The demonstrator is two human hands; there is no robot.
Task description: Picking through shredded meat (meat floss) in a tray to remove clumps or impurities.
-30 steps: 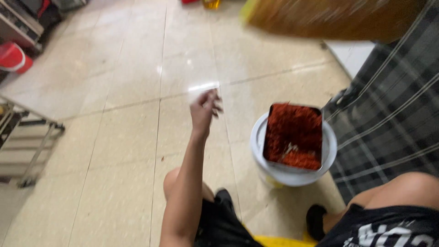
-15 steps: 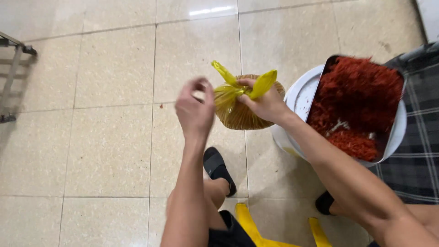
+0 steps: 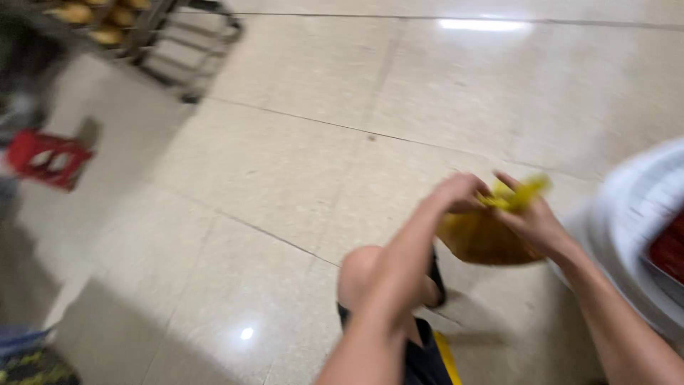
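A yellow bag (image 3: 491,232), a white tub (image 3: 627,228), a red stool (image 3: 46,158) and beige glossy floor tiles (image 3: 285,142).

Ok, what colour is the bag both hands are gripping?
Yellow: the bag has bright yellow tied ends and a darker amber, filled body. The head view shows it, though blurred.

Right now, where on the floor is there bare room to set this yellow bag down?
The tiled floor is bare left of the hands, between the red stool and the yellow bag. It's crowded on the right by the white bucket, and at top left by the metal rack.
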